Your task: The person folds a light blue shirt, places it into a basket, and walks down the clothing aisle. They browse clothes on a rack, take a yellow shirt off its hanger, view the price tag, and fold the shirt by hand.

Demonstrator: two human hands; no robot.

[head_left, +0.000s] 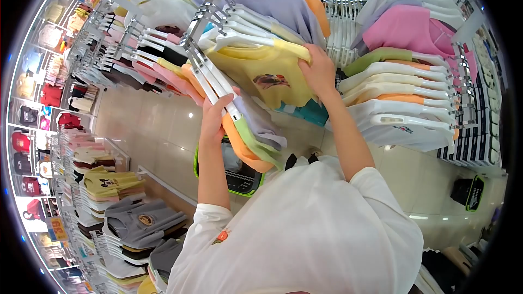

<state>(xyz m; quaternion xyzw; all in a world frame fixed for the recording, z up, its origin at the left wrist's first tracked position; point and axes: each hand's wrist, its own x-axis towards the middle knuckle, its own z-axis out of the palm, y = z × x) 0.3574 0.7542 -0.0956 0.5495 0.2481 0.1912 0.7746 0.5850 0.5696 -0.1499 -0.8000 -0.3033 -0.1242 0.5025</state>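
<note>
A metal rack arm point(204, 13) holds shirts on white hangers at the upper middle. My right hand point(318, 71) is closed on the shoulder of a yellow shirt point(267, 73) with a small dark print, which faces me. My left hand point(213, 117) is closed round the white hangers point(218, 84) of the nearest shirts, which hang tilted to the lower right. Among these are a green shirt point(256, 139), an orange one point(239, 144) and a lavender one point(259, 117). Behind the yellow shirt hang lavender and orange shirts.
Another rack with pink, green, orange and white shirts point(392, 117) stands at the right. Racks of clothes point(144, 220) and a lit wall display line the left. A black and green basket point(239, 177) is on the floor below my hands; another basket point(467, 193) lies at the right.
</note>
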